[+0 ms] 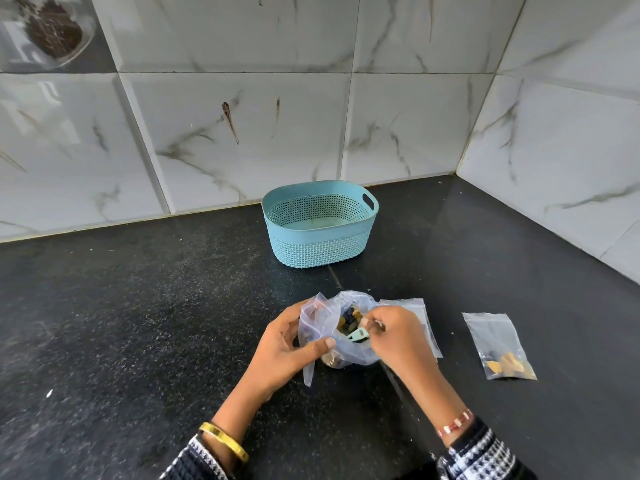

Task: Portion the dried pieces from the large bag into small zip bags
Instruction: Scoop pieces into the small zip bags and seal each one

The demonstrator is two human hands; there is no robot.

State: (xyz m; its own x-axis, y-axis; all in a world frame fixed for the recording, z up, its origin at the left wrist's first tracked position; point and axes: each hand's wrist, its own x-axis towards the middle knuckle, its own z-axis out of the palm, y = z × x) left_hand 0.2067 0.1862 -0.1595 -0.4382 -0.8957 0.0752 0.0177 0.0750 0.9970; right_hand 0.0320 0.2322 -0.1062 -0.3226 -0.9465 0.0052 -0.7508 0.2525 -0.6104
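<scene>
Left hand (282,344) grip pinches large bag (341,327) rim open; right hand (394,336) grip holds teal scoop (356,335): lift level to avoid spilling dried pieces (349,320)

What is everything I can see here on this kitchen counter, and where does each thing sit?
Large bag: one, clear plastic, near middle of the counter, open, with dried pieces inside.
Dried pieces: a small heap, yellow and dark, in the large bag.
Scoop: one, light teal, at the large bag's mouth.
Filled zip bag: one, clear, a few yellow and dark pieces inside, flat at the right.
Empty zip bags: clear, count unclear, just right of the large bag.
Basket: one, light blue, perforated, near the tiled wall.
Counter: one, black speckled.
Jar: one, glass, dark contents, top left.
Left hand: holds the large bag's edge.
Right hand: grips the scoop.
</scene>
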